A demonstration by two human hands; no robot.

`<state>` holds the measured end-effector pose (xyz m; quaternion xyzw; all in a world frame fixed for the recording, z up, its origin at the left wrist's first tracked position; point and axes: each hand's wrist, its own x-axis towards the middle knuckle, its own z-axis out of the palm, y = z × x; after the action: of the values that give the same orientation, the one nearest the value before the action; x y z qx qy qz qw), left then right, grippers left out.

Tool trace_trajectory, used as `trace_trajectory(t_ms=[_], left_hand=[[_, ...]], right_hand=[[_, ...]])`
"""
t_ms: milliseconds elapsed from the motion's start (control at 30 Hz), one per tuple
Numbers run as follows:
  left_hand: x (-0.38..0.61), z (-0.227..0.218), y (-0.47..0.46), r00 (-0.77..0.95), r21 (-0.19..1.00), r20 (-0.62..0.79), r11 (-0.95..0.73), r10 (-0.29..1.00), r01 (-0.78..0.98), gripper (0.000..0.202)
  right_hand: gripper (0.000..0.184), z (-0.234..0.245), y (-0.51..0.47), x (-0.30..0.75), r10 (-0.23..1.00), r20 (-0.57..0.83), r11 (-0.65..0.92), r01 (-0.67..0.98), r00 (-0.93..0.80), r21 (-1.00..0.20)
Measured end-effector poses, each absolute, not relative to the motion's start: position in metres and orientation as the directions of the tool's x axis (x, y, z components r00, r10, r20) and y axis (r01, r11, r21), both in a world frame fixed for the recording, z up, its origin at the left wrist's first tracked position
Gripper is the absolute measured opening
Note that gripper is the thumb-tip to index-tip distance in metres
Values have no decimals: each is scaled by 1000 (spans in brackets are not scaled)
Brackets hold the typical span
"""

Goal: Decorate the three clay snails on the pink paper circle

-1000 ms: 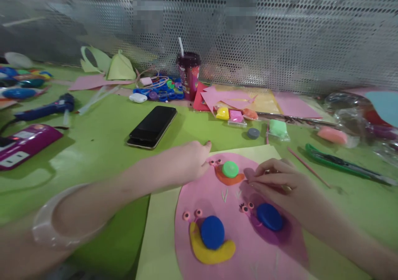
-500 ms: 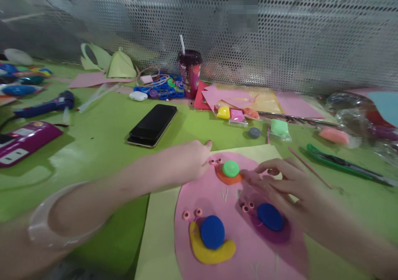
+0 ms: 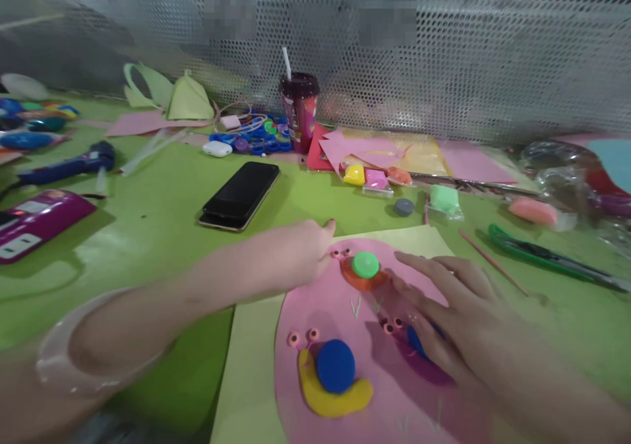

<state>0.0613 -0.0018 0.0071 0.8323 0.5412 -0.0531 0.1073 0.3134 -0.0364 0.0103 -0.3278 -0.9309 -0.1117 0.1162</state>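
Observation:
A pink paper oval (image 3: 315,312) lies on a pale yellow sheet (image 3: 251,352). On it are three clay snails with round shells and stalked eyes: a yellow snail (image 3: 335,401) with a blue shell, a purple snail (image 3: 411,355) with a blue shell, and an orange snail (image 3: 362,280) with a green shell. My left hand (image 3: 308,253) is curled closed by the sheet's top edge, left of the orange snail's eyes; what its fingers hold, if anything, is hidden. My right hand (image 3: 448,306), fingers apart, partly covers the purple snail, fingertips by the orange snail's tail.
Behind the sheet lie a phone (image 3: 241,194), a grey disc (image 3: 404,207) and packets of clay (image 3: 377,179). A lidded cup (image 3: 299,112) with a straw stands farther back. At right is a green-handled cutter (image 3: 547,253); at left, a glue gun (image 3: 73,166) and a power strip (image 3: 44,224).
My right hand has shifted and spread flatter, now covering more of the purple snail and its blue shell. The left hand stays in place. The view has tilted very slightly.

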Motion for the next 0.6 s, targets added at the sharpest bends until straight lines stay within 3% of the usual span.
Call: trace_trajectory(t_ms=[233, 500, 600], left_hand=[[62, 8, -3, 417, 147, -225, -392, 881, 908, 56], [63, 8, -3, 388, 131, -260, -366, 884, 921, 57], [63, 8, -3, 391, 114, -255, -375, 884, 920, 58]], right_hand=[[35, 14, -39, 312, 548, 260, 780, 598, -795, 186], [34, 18, -44, 311, 562, 229, 798, 594, -795, 105], [35, 22, -44, 309, 585, 277, 783, 620, -763, 53]])
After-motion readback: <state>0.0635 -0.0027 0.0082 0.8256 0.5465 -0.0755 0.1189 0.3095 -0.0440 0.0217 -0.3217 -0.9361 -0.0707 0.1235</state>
